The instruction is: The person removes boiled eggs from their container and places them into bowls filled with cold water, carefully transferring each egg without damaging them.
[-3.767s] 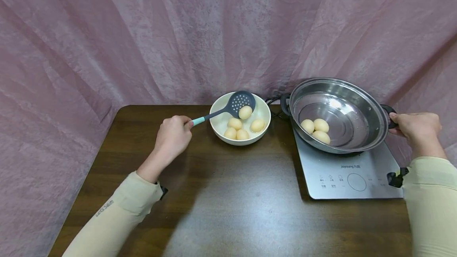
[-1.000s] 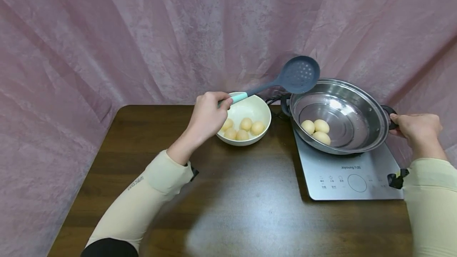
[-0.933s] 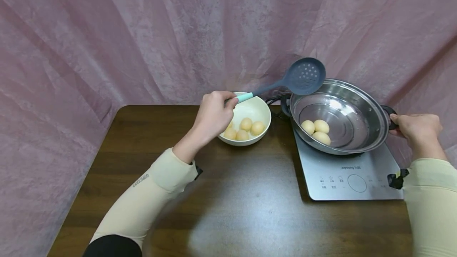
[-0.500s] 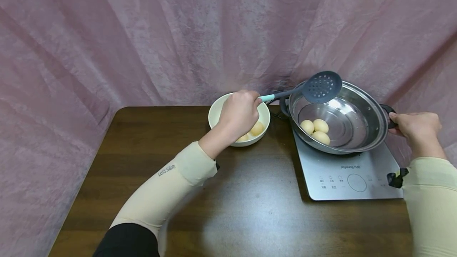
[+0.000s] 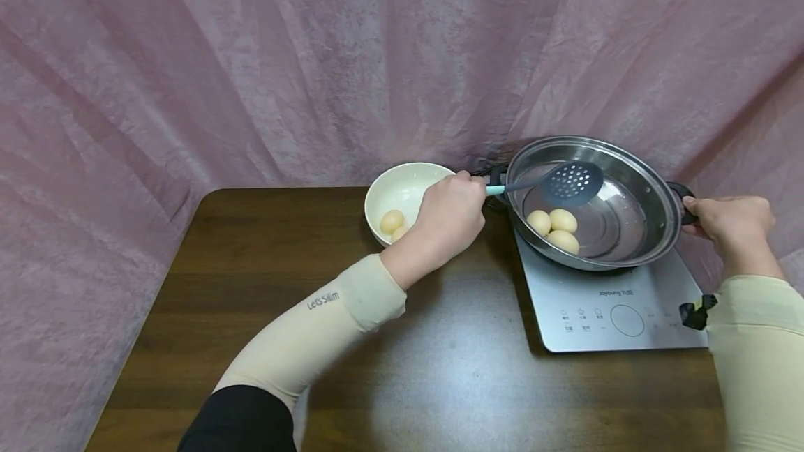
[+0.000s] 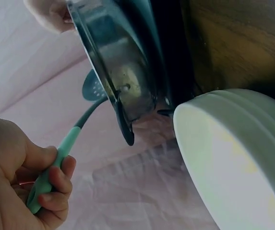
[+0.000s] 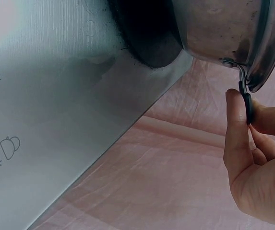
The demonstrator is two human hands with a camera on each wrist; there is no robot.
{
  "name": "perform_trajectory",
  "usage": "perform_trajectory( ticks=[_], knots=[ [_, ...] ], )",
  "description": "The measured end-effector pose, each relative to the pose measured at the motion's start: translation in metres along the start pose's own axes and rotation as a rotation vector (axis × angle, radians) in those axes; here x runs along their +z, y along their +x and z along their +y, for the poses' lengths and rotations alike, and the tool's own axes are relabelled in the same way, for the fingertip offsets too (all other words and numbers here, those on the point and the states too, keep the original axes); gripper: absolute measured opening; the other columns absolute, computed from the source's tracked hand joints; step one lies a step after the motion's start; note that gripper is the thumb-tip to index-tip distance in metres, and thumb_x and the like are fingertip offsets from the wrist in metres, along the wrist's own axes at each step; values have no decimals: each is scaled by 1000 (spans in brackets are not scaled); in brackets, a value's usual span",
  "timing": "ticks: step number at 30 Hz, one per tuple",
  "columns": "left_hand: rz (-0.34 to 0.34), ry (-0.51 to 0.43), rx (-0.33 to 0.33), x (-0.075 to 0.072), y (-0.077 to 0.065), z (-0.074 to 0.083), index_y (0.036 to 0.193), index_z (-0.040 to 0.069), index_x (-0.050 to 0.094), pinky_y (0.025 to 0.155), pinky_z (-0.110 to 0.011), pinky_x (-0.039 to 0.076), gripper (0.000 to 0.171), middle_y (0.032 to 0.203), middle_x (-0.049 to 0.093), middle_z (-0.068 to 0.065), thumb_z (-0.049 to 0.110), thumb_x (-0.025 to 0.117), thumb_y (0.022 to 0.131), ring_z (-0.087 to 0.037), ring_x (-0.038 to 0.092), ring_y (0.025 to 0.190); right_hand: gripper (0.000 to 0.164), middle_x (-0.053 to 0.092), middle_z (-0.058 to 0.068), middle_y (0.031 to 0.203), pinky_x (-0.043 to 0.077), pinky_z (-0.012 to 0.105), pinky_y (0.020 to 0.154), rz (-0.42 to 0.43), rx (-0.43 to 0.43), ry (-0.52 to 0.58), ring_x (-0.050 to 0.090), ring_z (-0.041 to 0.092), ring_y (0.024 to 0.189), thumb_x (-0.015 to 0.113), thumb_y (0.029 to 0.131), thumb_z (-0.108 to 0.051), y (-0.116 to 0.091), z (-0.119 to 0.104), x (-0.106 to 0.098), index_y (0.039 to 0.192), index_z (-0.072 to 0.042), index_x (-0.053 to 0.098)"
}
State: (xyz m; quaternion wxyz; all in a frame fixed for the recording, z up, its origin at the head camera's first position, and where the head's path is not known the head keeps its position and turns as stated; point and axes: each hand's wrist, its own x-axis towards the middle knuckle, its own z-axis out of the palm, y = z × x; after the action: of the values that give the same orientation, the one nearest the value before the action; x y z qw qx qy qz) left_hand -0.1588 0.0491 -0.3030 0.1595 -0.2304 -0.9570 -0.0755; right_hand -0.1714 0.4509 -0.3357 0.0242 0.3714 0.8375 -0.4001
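The left grip, curled round the skimmer, has brought it from the bowl to over the pot, putting its empty head within apparent reach of the three eggs there, while the right grip pinches the pot handle.

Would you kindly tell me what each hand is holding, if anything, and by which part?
The left hand holds the skimmer by its green handle; the right hand pinches the pot by its right-side black handle.
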Motion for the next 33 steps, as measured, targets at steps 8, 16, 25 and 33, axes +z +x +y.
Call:
perform_trajectory(
  ticks=[8, 16, 25, 33],
  knots=[
    [-2, 35, 32, 5, -4, 7, 88, 12, 63, 57, -34, 51, 13, 80, 61, -1, 12, 61, 75, -18, 60, 69, 66, 46, -13, 49, 54, 25, 55, -3, -5, 25, 61, 2, 46, 58, 89, -36, -2, -2, 0, 138, 4, 40],
    [-66, 7, 56, 3, -8, 24, 76, 15, 61, 54, -33, 50, 3, 76, 59, 0, 16, 63, 75, -17, 59, 67, 64, 47, -14, 48, 54, 25, 55, -12, -8, 41, 61, 2, 47, 58, 89, -33, -2, -2, 1, 137, 4, 40],
    [-68, 28, 105, 0, -14, 37, 77, 16, 61, 53, -31, 49, 3, 76, 59, 0, 17, 63, 75, -16, 56, 64, 62, 45, -16, 46, 54, 25, 55, -2, -7, 38, 60, 1, 46, 58, 90, -33, 2, -1, 3, 137, 4, 40],
    [-98, 12, 112, -4, -20, 45, 76, 17, 61, 49, -32, 46, 2, 74, 57, 1, 16, 62, 75, -16, 57, 64, 63, 45, -18, 44, 54, 24, 53, 1, -11, 21, 60, 1, 45, 56, 90, -36, 4, 1, 3, 137, 4, 42]
  ],
)
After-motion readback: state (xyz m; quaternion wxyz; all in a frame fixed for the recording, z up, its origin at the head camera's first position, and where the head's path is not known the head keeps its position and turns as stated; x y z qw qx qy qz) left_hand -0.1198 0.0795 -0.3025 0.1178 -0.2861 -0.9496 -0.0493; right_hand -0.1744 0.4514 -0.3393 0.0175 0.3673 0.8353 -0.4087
